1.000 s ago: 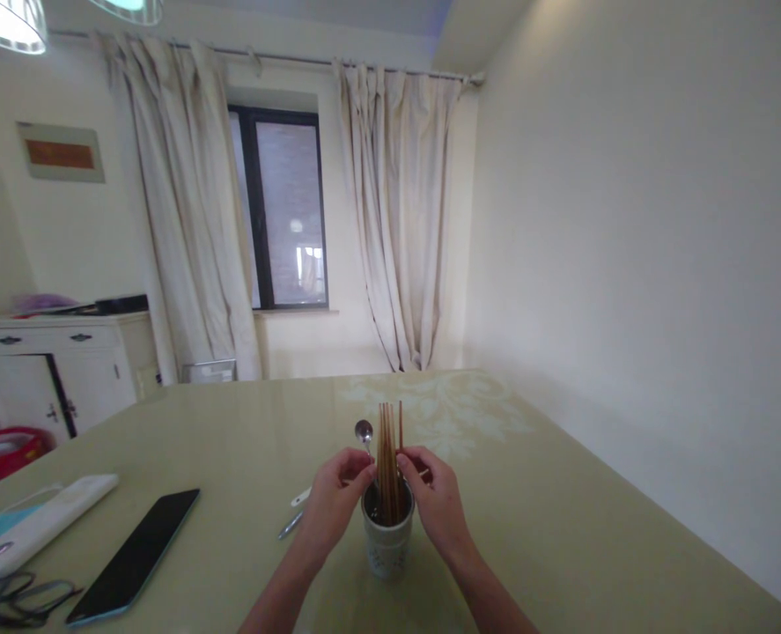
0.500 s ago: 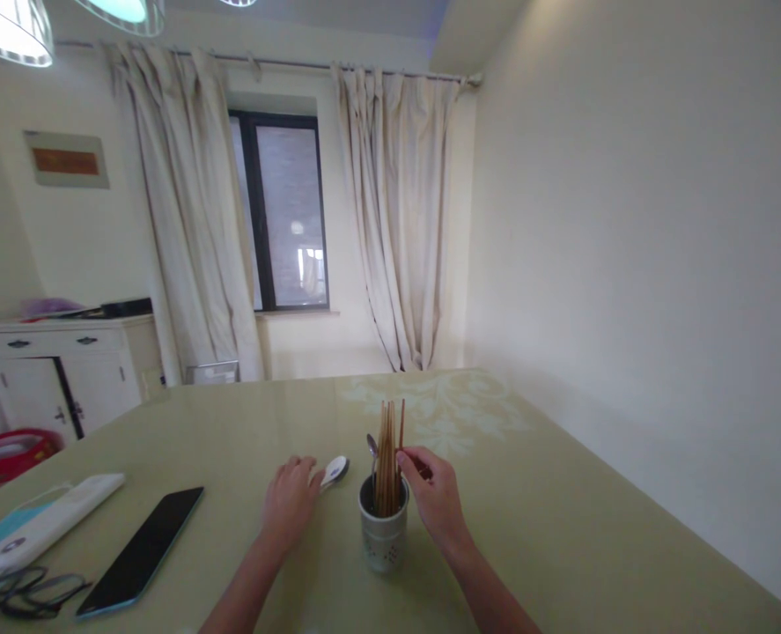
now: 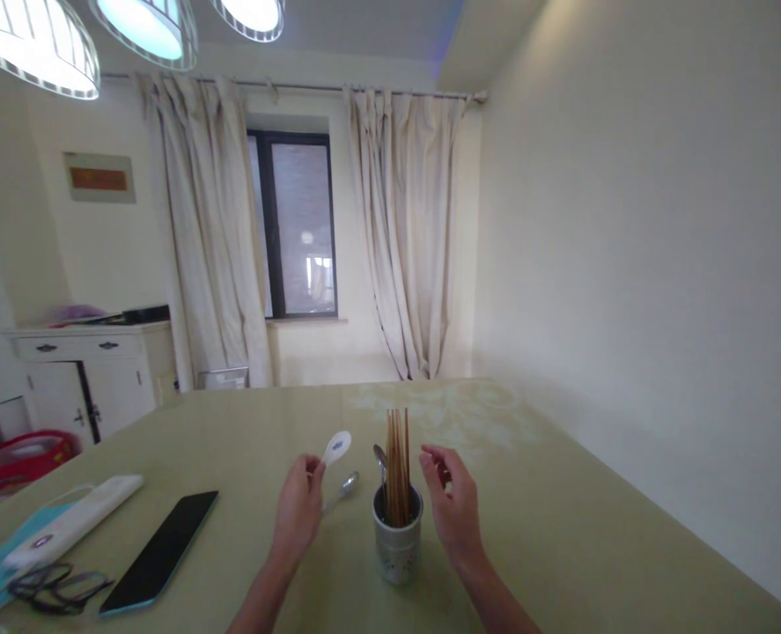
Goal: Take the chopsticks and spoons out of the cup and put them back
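My left hand point(image 3: 301, 504) is closed on the handle of a white spoon point(image 3: 337, 446), raised above the table with its bowl pointing away from me. Below it, a metal spoon point(image 3: 349, 482) lies on the tabletop, its handle partly behind my hand. A grey cup point(image 3: 398, 550) with small holes in its side stands upright between my hands. Several wooden chopsticks point(image 3: 398, 467) and another metal spoon point(image 3: 380, 458) stand in it. To the right of the cup, my right hand point(image 3: 453, 493) hovers with fingers curled but apart, holding nothing.
The table point(image 3: 562, 546) has a black phone point(image 3: 162, 550) on its left, beside folded glasses point(image 3: 56, 588), a white power strip point(image 3: 77, 519) and a blue item point(image 3: 24, 546). A wall point(image 3: 660, 264) runs along the right. Hanging lamps point(image 3: 145, 31) are at upper left.
My left hand has picked up the white spoon, uncovering the metal spoon beneath. My right hand has let go of a chopstick and moved right, away from the cup. The view has tilted upward.
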Tool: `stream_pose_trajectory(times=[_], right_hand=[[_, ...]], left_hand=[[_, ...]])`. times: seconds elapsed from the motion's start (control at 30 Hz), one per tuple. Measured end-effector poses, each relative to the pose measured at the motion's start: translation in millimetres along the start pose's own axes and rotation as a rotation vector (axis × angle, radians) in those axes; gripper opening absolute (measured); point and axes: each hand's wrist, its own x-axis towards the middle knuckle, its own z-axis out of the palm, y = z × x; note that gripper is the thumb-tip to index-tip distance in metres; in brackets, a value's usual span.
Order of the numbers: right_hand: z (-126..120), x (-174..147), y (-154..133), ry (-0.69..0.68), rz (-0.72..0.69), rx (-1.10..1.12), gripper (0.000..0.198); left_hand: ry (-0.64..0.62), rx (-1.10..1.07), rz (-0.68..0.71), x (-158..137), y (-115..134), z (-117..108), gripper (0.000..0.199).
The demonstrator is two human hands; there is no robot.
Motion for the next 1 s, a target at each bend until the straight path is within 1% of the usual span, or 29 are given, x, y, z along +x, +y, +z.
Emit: stream_pose_trajectory(times=[0.03,0.1,0.13,0.2,0.27,0.3,0.33,0.37,0.43,0.47,0.53,0.6,0.67,0.73,0.8,0.83,0.87,0.93,1.0], right_hand=[[-1.6,-0.5,-5.4,0.022,-0.073,-0.013,0.037],[-3.3,-2.2,-19.8,0.003,-0.214,-0.011,0.033],[-3.4,-3.1,-28.2,-0.030,-0.264,0.004,0.033],[-3.0,-3.8,-45.0,-0.089,-0.302,0.038,0.032],[-4.0,-1.4,-58.3,-0.125,-0.297,0.052,0.024],[-5.7,1.6,-62.8,-0.145,-0.289,0.049,0.023],[-8.4,5.6,-65.7,-0.168,-0.278,0.038,0.023],[-11.9,10.6,-67.2,-0.194,-0.263,0.019,0.024],[-19.9,21.8,-67.0,-0.251,-0.216,-0.049,0.023],[-23.6,27.0,-66.0,-0.280,-0.185,-0.103,0.022],[-28.0,34.3,-63.8,-0.353,-0.140,-0.242,0.021],[-27.1,36.3,-62.5,-0.442,-0.123,-0.386,0.024],[-21.8,33.5,-62.2,-0.526,-0.115,-0.487,0.028],[-15.2,28.4,-61.6,-0.579,-0.101,-0.536,0.026],[-10.3,24.0,-59.8,-0.605,-0.099,-0.549,0.014],[-9.1,22.7,-58.5,-0.608,-0.102,-0.537,0.008],[-8.7,22.1,-57.2,-0.608,-0.106,-0.510,0.006],[-10.2,22.4,-55.8,-0.595,-0.110,-0.417,0.007],[-13.5,23.2,-58.3,-0.541,-0.106,-0.304,0.009]], left_hand=[[0.054,-0.129,0.030,-8.1,15.8,-2.0,0.028],[0.045,-0.279,0.091,-29.0,51.0,-4.2,0.035],[0.011,-0.331,0.142,-40.1,68.4,-4.3,0.036],[-0.112,-0.388,0.261,-58.1,97.4,-3.9,0.034],[-0.209,-0.405,0.336,-64.4,111.4,-3.7,0.032],[-0.212,-0.401,0.345,-62.2,111.0,-3.8,0.033],[-0.179,-0.387,0.333,-56.7,105.4,-3.8,0.035],[-0.118,-0.355,0.303,-49.0,94.9,-3.4,0.038],[0.025,-0.226,0.211,-31.3,63.0,-0.3,0.042],[0.045,-0.112,0.170,-24.0,44.4,2.5,0.041],[-0.008,0.159,0.121,-16.2,9.0,9.7,0.034],[-0.085,0.409,0.069,-17.9,-16.1,16.9,0.033],[-0.186,0.574,0.043,-24.7,-28.2,21.6,0.031],[-0.270,0.642,0.046,-30.4,-31.1,23.2,0.028],[-0.288,0.636,0.062,-32.1,-30.7,22.6,0.027],[-0.278,0.601,0.071,-31.6,-30.3,21.8,0.027],[-0.259,0.538,0.075,-30.6,-29.5,20.9,0.028],[-0.193,0.337,0.060,-29.2,-24.9,18.7,0.030],[-0.089,0.094,0.045,-31.1,-12.2,16.1,0.031]])
